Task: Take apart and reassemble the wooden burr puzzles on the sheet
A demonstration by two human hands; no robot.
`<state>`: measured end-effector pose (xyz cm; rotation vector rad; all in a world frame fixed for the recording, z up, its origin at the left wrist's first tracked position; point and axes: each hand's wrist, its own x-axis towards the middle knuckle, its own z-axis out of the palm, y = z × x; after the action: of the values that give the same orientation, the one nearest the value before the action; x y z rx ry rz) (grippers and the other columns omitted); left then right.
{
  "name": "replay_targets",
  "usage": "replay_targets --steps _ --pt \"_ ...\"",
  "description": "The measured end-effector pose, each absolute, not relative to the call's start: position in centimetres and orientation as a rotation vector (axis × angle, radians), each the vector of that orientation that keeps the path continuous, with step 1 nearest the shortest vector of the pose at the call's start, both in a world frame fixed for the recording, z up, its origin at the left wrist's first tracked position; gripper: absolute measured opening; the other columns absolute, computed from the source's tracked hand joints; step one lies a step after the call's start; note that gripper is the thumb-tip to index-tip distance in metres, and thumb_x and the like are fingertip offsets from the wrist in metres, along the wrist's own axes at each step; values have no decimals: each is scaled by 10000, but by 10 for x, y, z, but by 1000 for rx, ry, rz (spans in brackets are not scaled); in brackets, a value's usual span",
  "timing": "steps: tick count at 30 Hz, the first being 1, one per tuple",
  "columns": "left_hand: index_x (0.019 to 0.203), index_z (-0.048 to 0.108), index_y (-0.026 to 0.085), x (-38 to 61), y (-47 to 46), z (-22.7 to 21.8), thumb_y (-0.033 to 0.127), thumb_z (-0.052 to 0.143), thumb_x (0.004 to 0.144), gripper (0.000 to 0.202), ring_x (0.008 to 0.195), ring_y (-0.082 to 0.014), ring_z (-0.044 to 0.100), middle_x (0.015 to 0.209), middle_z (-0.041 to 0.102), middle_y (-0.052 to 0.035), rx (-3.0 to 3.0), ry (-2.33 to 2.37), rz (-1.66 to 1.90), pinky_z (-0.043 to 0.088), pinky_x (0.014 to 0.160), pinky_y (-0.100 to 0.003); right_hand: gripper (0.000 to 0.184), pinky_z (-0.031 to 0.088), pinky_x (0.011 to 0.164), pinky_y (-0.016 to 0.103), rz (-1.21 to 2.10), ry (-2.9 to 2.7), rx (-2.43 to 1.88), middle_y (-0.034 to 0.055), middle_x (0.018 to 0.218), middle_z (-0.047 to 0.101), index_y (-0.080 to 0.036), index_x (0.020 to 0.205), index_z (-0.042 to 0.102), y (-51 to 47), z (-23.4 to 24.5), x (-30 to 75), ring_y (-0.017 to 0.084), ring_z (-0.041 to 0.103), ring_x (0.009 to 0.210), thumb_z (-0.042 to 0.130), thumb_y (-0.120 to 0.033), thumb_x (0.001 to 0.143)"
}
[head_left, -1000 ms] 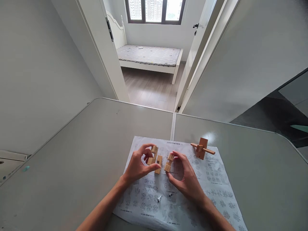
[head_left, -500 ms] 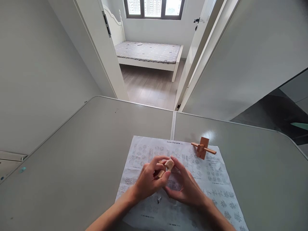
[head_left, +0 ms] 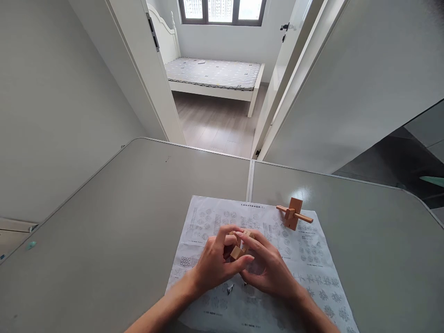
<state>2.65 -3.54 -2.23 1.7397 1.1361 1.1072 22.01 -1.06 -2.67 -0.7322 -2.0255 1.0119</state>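
Both hands meet over a printed paper sheet covered in small diagrams. My left hand is curled around light wooden puzzle pieces, its thumb stretched along their near side. From the right, my right hand closes on the same small cluster, fingertips at its top. The blocks touch one another, but the fingers hide much of them, so I cannot tell how they fit together. Beyond the right hand, a reddish-brown wooden piece with a flat plate and a crossing stick stands on the sheet's upper right part.
The grey table has a pale seam strip across its far half. A small teal bit lies near its left edge. Past the far edge, a doorway opens onto a room with a bed.
My right fingers have moved over the top of the wooden pieces and now cover more of them. The block cluster has turned slightly in the hands, showing a different face.
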Motion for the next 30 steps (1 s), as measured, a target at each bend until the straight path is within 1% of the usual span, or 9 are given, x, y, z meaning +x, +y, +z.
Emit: replay_targets --steps 3,8,12,14,16,19,22,26,30 --pt "1280 451 292 27 -35 -24 413 768 944 477 526 -80 375 746 554 95 1742 1131 1110 355 518 -192 678 608 1015 401 1009 -1973 -726 104 1380 642 -314 1450 566 -11 -26 220 285 662 1282 657 -63 827" --pt "1240 479 292 27 -34 -25 522 816 888 539 528 -80 335 704 394 118 1751 1131 1178 348 525 -192 549 612 1003 381 975 -1938 -806 103 1407 656 -293 1320 612 -12 -24 221 276 696 1249 684 -66 826" --pt "1272 469 294 27 -33 -24 496 826 886 563 546 -86 364 714 423 111 1761 1094 1197 360 542 -195 391 619 1008 415 943 -1933 -842 111 1425 678 -290 1259 665 -11 -24 222 308 707 1250 749 -175 895" --pt "1277 469 289 26 -33 -25 473 818 899 547 571 -96 392 720 454 103 1762 1096 1195 387 569 -204 298 663 879 379 950 -1916 -856 116 1455 674 -288 1212 695 -11 -24 223 287 772 1098 754 -226 927" --pt "1268 475 281 26 -33 -24 440 806 910 512 589 -102 404 737 467 92 1755 1117 1190 401 582 -211 221 651 625 309 987 -1885 -902 115 1492 657 -289 1166 716 -11 -25 223 189 776 732 735 -235 951" --pt "1252 489 272 26 -34 -23 333 781 918 448 606 -107 425 743 461 88 1760 1181 1178 410 587 -212 168 546 437 292 1027 -1853 -975 103 1504 651 -293 1111 726 -12 -26 224 65 503 397 715 -223 959" --pt "1210 515 261 28 -33 -19 226 738 901 382 647 -121 489 775 507 69 1813 1273 1207 456 632 -229 207 551 456 293 1040 -1833 -985 89 1482 663 -299 1109 714 -12 -26 223 55 441 392 698 -180 941" --pt "1182 552 239 30 -28 -11 214 728 881 350 971 -214 632 1047 626 -44 1923 1400 1241 542 884 -349 254 595 530 295 1031 -1835 -976 93 1467 663 -295 1120 702 -13 -25 222 107 631 529 686 -140 919" --pt "1305 555 234 30 -26 -7 292 775 888 476 1244 -295 577 1290 643 -106 2028 1475 1134 467 1086 -454 290 648 646 307 1033 -1833 -941 111 1469 656 -285 1148 686 -12 -26 222 206 778 836 679 -124 908"
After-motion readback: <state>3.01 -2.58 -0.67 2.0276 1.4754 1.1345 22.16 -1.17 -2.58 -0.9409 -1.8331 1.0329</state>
